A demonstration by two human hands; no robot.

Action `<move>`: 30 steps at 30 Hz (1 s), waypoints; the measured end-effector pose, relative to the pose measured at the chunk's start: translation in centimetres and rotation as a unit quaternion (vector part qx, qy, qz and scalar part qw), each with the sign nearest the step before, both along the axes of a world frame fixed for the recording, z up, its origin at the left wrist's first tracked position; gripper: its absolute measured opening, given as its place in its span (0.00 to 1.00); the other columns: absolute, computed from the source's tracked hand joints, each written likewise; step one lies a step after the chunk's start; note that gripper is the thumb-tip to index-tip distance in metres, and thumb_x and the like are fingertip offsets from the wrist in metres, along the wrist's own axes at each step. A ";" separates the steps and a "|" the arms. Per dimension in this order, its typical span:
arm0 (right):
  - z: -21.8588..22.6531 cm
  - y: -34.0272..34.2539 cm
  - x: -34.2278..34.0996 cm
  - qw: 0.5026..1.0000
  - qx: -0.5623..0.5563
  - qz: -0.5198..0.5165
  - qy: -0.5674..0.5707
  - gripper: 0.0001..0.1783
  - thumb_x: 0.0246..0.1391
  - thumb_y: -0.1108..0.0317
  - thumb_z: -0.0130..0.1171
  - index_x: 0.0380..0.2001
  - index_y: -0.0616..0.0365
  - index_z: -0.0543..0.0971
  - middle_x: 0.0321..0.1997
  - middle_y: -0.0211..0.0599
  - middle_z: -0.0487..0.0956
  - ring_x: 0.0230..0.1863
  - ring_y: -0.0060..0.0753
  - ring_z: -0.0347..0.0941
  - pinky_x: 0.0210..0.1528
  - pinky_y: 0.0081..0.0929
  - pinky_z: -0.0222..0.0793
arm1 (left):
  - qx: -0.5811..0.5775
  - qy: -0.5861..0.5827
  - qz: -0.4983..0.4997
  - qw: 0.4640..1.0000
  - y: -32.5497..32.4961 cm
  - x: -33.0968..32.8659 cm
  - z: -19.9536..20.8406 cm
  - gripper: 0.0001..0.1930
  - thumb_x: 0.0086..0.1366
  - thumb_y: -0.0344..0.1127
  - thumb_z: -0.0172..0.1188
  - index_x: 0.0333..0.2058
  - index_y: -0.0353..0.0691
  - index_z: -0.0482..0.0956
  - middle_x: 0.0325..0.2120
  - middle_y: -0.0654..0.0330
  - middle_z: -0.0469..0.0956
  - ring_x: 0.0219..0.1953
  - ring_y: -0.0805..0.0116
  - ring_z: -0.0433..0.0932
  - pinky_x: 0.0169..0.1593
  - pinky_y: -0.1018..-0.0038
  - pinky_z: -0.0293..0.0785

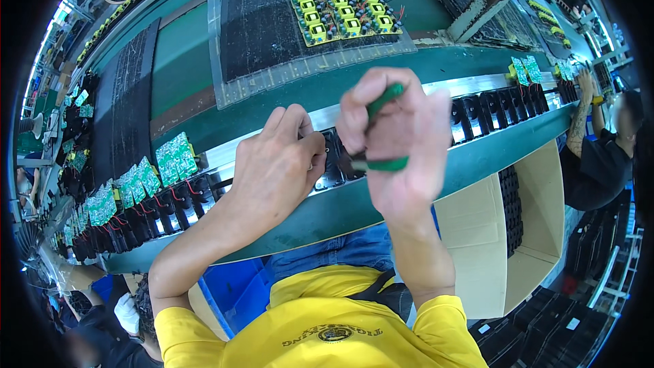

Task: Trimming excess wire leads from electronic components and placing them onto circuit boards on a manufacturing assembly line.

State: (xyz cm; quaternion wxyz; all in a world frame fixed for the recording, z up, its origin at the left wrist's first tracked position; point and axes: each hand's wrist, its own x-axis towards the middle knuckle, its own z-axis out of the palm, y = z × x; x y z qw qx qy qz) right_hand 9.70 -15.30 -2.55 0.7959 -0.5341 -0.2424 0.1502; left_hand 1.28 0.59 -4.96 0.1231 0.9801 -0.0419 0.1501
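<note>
My left hand (272, 167) rests over the metal rail, its fingers curled and pressed together; whatever they pinch is hidden. Just right of its fingertips is a black plastic housing (332, 163) on the rail. Over the rail, my right hand (415, 163) is wrapped round green-handled pliers (387, 164). Both grips of the tool show, but motion blurs the hand and its jaws are not clear. Left of my hands, green circuit boards (176, 158) with red wires stand along the row of black housings.
More black housings (487, 112) line the rail to the right. Yellow-topped circuit boards (340, 10) lie on a dark mat (262, 48) beyond. A metal post (494, 0) rises at the far right. An open cardboard box (473, 245) and blue bin (238, 293) stand nearby; a co-worker (606, 157) is at right.
</note>
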 end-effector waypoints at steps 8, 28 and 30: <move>-3.3 3.2 1.4 0.992 0.113 0.000 0.056 0.22 0.87 0.51 0.39 0.49 0.54 0.78 0.34 0.27 0.71 0.32 0.21 0.61 0.36 0.23 0.58 | -0.040 0.018 0.017 0.999 0.3 0.1 -0.6 0.03 0.62 0.31 0.73 0.32 0.41 0.87 0.42 0.57 0.74 0.40 0.59 0.77 0.31 0.65 0.75; -5.5 3.1 2.6 0.980 0.165 0.106 0.026 0.14 0.82 0.57 0.47 0.38 0.49 0.72 0.30 0.26 0.64 0.29 0.22 0.53 0.31 0.25 0.50 | -0.070 0.049 0.032 0.996 0.1 0.4 -0.6 0.05 0.61 0.34 0.73 0.34 0.45 0.87 0.42 0.59 0.74 0.39 0.58 0.78 0.32 0.61 0.73; -4.7 3.6 2.0 0.983 0.160 0.083 0.026 0.13 0.81 0.57 0.48 0.39 0.50 0.73 0.31 0.27 0.67 0.29 0.23 0.55 0.31 0.25 0.52 | -0.079 0.045 0.012 0.996 0.4 0.4 -0.8 0.05 0.60 0.34 0.73 0.35 0.45 0.87 0.42 0.59 0.74 0.39 0.58 0.79 0.32 0.61 0.74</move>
